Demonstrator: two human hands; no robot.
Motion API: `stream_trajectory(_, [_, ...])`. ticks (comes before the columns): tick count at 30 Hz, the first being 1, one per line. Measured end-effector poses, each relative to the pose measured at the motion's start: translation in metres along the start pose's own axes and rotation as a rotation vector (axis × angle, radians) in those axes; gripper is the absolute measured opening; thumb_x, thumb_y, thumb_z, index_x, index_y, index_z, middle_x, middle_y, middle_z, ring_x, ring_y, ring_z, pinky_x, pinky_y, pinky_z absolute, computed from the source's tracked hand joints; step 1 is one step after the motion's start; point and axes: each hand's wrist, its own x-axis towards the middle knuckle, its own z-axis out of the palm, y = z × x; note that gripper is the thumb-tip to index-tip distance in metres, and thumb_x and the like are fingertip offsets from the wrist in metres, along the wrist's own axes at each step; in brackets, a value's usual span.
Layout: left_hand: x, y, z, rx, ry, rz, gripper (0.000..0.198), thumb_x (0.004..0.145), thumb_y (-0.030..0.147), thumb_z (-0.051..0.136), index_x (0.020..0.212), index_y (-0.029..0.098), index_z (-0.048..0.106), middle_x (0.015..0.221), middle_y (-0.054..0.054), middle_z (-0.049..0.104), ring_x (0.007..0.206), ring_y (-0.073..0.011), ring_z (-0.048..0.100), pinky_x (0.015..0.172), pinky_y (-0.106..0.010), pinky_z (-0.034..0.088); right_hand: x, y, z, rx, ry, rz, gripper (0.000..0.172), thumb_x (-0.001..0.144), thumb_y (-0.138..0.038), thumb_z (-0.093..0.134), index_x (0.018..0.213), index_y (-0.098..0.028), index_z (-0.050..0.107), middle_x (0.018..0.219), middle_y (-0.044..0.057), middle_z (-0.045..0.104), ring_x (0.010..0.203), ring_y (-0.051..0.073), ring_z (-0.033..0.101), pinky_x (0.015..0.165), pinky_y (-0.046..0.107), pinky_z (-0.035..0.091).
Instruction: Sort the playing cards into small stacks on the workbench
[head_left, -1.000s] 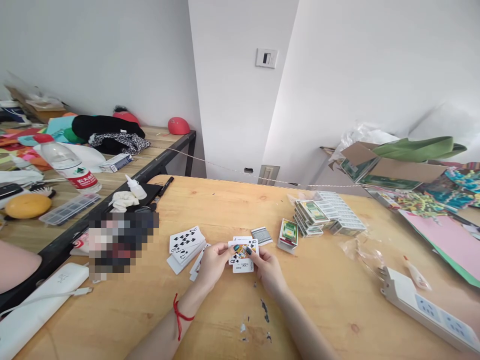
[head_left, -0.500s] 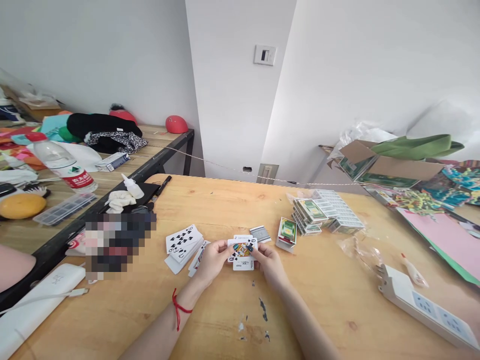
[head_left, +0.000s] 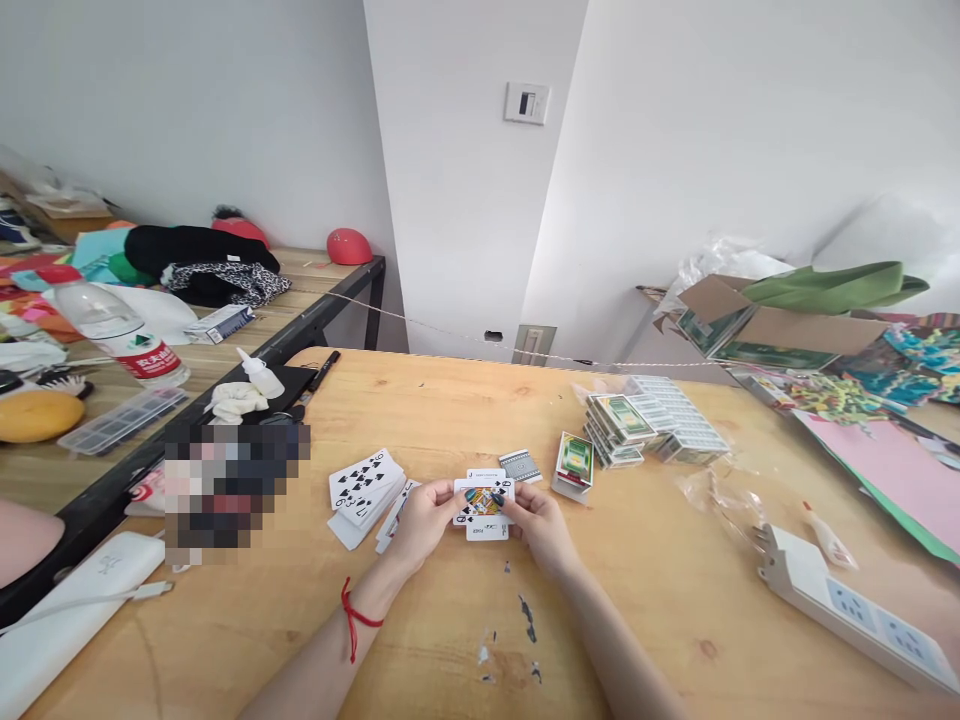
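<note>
Between both hands a queen playing card (head_left: 484,512) lies sideways across an upright joker card (head_left: 487,533). My left hand (head_left: 430,520) pinches the left end of the queen, thumb on top. On its right end my right hand (head_left: 536,515) has the same pinch. Left of my left hand, a fanned pile of spade cards (head_left: 365,487) rests face up, with a few more cards (head_left: 396,515) partly hidden by that hand. Behind my right hand lies a grey patterned card (head_left: 520,466). A green card box (head_left: 575,462) stands to its right.
Stacked card boxes (head_left: 619,425) and a wrapped block of boxes (head_left: 684,420) sit at the back right. A white power strip (head_left: 855,610) lies at the right; a white power bank (head_left: 94,610) with a cable is at the left. A glue bottle (head_left: 261,376) stands near the left edge.
The hands and the cards keep nearly the same place, with the queen still held across the joker. The whole view has shifted very slightly.
</note>
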Motion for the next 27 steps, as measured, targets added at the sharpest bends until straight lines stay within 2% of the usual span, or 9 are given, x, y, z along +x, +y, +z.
stream_trajectory(7, [-0.0011,0.0009,0.0002,-0.039,-0.052,-0.019,0.034,0.067,0.03,0.064,0.096,0.013,0.064,0.091,-0.009,0.069,0.082,-0.0227,0.062,0.069,-0.031,0.049,-0.0015,-0.0004,-0.0004,-0.02,0.019,0.003,0.045,0.054,-0.048,0.072,0.084,-0.016,0.06,0.079,0.007,0.069,0.067,0.025,0.064,0.053,0.032,0.049])
stream_trajectory(11, [-0.0001,-0.0006,-0.0019,-0.016,-0.05,-0.027,0.033,0.066,0.03,0.065,0.093,0.012,0.065,0.088,-0.01,0.069,0.081,-0.0228,0.063,0.072,-0.033,0.049,-0.0032,-0.0022,-0.0002,-0.009,-0.001,0.009,0.038,0.057,-0.043,0.072,0.082,-0.017,0.059,0.079,0.005,0.068,0.066,0.022,0.064,0.052,0.03,0.048])
stream_trajectory(16, [0.001,-0.0013,-0.0028,-0.046,-0.062,-0.051,0.036,0.064,0.031,0.067,0.094,0.011,0.065,0.088,-0.011,0.069,0.083,-0.0239,0.063,0.07,-0.033,0.049,-0.0021,-0.0044,0.0024,0.011,0.012,-0.073,0.035,0.063,-0.042,0.068,0.087,-0.018,0.059,0.079,0.004,0.068,0.072,0.022,0.064,0.057,0.03,0.048])
stream_trajectory(20, [-0.0001,0.0007,-0.0015,-0.042,-0.075,-0.073,0.037,0.065,0.032,0.066,0.096,0.013,0.065,0.09,-0.01,0.069,0.083,-0.0231,0.063,0.069,-0.031,0.049,0.0001,-0.0033,0.0019,-0.022,0.054,-0.072,0.038,0.061,-0.045,0.069,0.085,-0.017,0.06,0.076,0.004,0.069,0.071,0.024,0.064,0.059,0.032,0.048])
stream_trajectory(27, [-0.0009,0.0031,0.0006,-0.01,-0.005,-0.088,0.035,0.066,0.034,0.064,0.095,0.014,0.065,0.082,-0.007,0.07,0.073,-0.0194,0.063,0.063,-0.026,0.048,0.0008,-0.0037,-0.0004,-0.002,0.031,-0.052,0.036,0.059,-0.044,0.07,0.083,-0.018,0.061,0.077,0.004,0.069,0.071,0.024,0.064,0.061,0.033,0.048])
